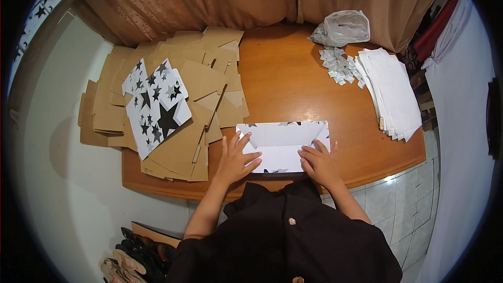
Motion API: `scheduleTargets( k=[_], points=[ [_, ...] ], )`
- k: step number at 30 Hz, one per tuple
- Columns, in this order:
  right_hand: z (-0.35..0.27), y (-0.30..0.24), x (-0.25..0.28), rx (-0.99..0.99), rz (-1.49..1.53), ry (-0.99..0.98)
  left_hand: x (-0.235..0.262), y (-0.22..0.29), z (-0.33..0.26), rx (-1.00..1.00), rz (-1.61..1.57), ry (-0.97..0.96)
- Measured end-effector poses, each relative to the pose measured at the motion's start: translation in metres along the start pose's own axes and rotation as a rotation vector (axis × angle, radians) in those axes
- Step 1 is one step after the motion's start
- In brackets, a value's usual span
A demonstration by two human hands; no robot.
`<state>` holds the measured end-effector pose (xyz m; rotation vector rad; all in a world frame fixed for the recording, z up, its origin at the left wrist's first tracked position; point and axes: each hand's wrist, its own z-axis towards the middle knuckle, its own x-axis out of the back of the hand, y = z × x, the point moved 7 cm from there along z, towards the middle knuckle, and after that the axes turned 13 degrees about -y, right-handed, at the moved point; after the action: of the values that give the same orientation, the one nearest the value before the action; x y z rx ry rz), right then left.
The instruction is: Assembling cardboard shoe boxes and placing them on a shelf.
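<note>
A white cardboard box [279, 137] with black and grey stars on its edges lies at the table's front edge, before my body. Its inside is plain white and faces up. My left hand [237, 158] rests on the box's left end, fingers spread over the side and the inner face. On the right end lies my right hand [319, 160], its fingers also apart, touching the inner corner and the near part. Neither hand is wrapped round anything. The near rim of the box is partly hidden by my hands.
Flat brown cardboard pieces [209, 81] are heaped on the left, with a star-printed sheet [166, 118] on top. To the right are a stack of white paper [390, 94], small silvery packets [339, 65] and a clear plastic bag [347, 27]. Shoes [139, 257] lie below left of the table [283, 78].
</note>
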<state>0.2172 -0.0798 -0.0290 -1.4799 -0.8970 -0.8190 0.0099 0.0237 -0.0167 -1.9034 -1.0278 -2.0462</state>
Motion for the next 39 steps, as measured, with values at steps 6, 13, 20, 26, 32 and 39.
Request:
scheduleTargets(
  k=[6, 13, 20, 26, 32, 39],
  points=[
    [-0.004, -0.002, 0.009, 0.013, 0.084, 0.087, -0.006, -0.01, -0.001, 0.104, 0.011, -0.091],
    [-0.014, 0.023, 0.013, -0.1, 0.253, 0.355, -0.094, -0.093, -0.052, 0.591, -1.295, 0.42],
    [-0.014, 0.033, 0.01, -0.09, 0.152, 0.347, -0.061, -0.066, -0.025, 0.448, -1.46, 0.079],
    [-0.007, 0.065, 0.005, -0.024, 0.668, 0.187, 0.075, 0.04, 0.01, 0.094, -0.488, 0.447],
    [-0.019, 0.117, -0.025, 0.047, 1.413, 0.394, 0.073, 0.117, 0.048, -0.176, -0.007, 0.608],
    [-0.079, 0.064, 0.122, 0.152, 1.024, 0.926, 0.021, 0.124, 0.058, -0.899, -0.232, 0.865]
  ],
)
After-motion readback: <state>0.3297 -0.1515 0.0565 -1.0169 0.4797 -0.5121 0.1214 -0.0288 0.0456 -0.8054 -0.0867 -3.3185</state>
